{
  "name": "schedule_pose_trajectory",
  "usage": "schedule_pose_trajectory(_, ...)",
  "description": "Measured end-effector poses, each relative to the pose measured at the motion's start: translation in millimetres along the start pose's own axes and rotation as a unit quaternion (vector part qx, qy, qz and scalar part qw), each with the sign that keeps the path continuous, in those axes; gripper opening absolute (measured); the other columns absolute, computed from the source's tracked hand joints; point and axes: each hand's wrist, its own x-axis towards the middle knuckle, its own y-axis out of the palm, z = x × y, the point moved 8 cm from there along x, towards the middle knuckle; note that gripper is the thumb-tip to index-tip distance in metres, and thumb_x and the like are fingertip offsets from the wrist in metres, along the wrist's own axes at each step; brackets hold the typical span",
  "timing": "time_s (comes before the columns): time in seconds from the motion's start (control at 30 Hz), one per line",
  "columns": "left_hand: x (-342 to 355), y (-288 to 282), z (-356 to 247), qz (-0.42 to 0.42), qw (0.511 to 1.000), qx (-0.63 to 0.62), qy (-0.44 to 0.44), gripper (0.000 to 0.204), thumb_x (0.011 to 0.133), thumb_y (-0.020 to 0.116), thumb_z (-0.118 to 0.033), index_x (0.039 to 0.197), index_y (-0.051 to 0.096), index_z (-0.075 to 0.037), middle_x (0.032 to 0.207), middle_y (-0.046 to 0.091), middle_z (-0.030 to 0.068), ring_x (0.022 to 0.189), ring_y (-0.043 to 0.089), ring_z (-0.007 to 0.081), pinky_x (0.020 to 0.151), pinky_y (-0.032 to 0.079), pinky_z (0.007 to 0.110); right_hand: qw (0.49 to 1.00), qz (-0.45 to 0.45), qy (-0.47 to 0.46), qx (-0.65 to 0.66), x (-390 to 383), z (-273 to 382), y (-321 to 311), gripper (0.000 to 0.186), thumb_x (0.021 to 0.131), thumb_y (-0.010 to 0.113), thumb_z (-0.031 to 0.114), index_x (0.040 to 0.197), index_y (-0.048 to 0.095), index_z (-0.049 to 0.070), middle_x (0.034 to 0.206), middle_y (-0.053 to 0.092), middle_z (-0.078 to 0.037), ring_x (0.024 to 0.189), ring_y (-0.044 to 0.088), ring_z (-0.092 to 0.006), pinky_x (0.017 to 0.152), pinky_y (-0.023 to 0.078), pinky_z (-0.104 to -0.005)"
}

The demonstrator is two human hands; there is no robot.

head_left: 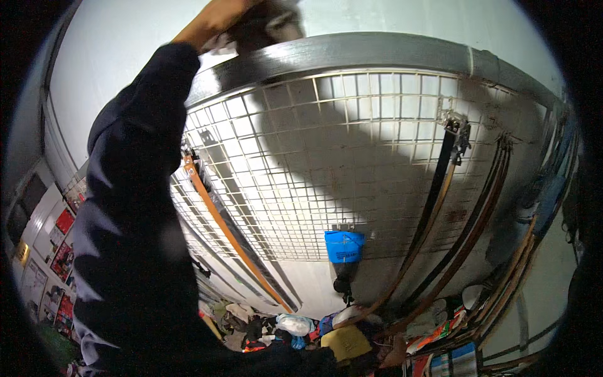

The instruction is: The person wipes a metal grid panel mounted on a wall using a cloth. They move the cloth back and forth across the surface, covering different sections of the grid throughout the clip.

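My left arm, in a dark sleeve, reaches up to the top of the view. There my left hand (221, 20), cut off by the upper edge, is closed on a crumpled grey-brown cloth (284, 26). The cloth is just above a grey metal rail (377, 49), and I cannot tell if they touch. Its fingers are partly hidden. Dark clothing (276, 362) crosses the lower edge near a yellow cloth-like piece (347, 342). My right hand cannot be made out.
Below the rail, a wire grid (295, 169) covers the wall. From it hang an orange belt (220, 217), a black belt (433, 191), brown belts (474, 257) and a blue pouch (344, 246). Mixed goods (295, 325) lie piled below. More straps (521, 276) hang at right.
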Motion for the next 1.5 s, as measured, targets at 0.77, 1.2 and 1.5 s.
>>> schedule_pose_trajectory(0.77,-208,112,-134,-0.04,0.944,-0.033,0.324,0.056,0.081,0.065,-0.011,0.135,0.055,-0.003,0.106,0.067,0.019,0.099,0.066,0.0341,0.105,0.043,0.052,0.905,0.111,-0.406,-0.067,-101,-12,50,0.043,0.097,0.048,0.054,0.099,0.054,0.011,0.069,0.044,-0.009,0.063,0.039,-0.0282,0.068,0.041,-0.0495)
schedule_pose_trajectory(1.2,-154,187,-173,-0.081,0.949,0.009,0.306,0.074,0.065,0.082,-0.015,0.134,0.055,-0.007,0.115,0.064,0.0139,0.112,0.06,0.0328,0.108,0.042,0.046,0.782,-0.077,-0.558,-0.268,-121,-5,26,0.035,0.104,0.047,0.039,0.103,0.064,0.008,0.07,0.048,-0.011,0.063,0.046,-0.0316,0.07,0.048,-0.0488)
schedule_pose_trajectory(1.5,-221,131,-79,-0.136,0.977,0.029,0.161,0.064,0.064,0.073,0.002,0.126,0.06,-0.006,0.115,0.062,0.017,0.113,0.059,0.0365,0.111,0.039,0.053,0.89,0.082,-0.444,-0.061,-113,9,22,0.031,0.1,0.056,0.033,0.112,0.061,0.005,0.088,0.057,-0.012,0.065,0.052,-0.028,0.062,0.047,-0.0434)
